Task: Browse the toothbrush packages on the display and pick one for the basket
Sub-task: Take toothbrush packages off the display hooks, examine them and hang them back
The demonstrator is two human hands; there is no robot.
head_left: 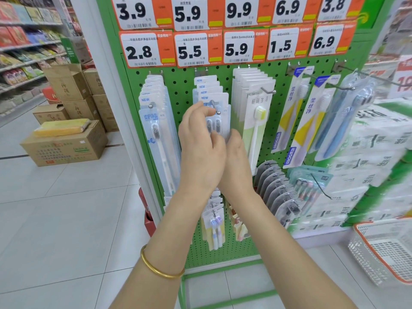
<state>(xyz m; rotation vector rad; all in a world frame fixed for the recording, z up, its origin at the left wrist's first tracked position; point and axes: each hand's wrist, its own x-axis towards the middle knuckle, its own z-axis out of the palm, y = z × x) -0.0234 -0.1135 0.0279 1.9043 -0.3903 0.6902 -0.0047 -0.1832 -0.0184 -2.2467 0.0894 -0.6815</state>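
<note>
So both hands are up on the same pack, the front one on its hook, which pokes out right above the fingers. The left hand has its fingers curled in tight, the tips pinching the top of the pack right where the hook goes through, barely any gap between the fingers. The right hand sits just beside it, touching it, fingers lying up against the pack's right edge. Its thumb is tucked behind the left hand, so I honestly can't tell if it's really gripping or just resting there. The pack is still on the hook, with a stack of the same "NEW" packs behind it, and two dark brush heads show between the hands. There are more hanging packs on either side of the grip on the green pegboard, and price tags are straight above. A gold bangle is down the left forearm. The basket, white with an orange rim, sits on the floor well off to the lower right of the hands. Cardboard boxes are stacked way off left.
</note>
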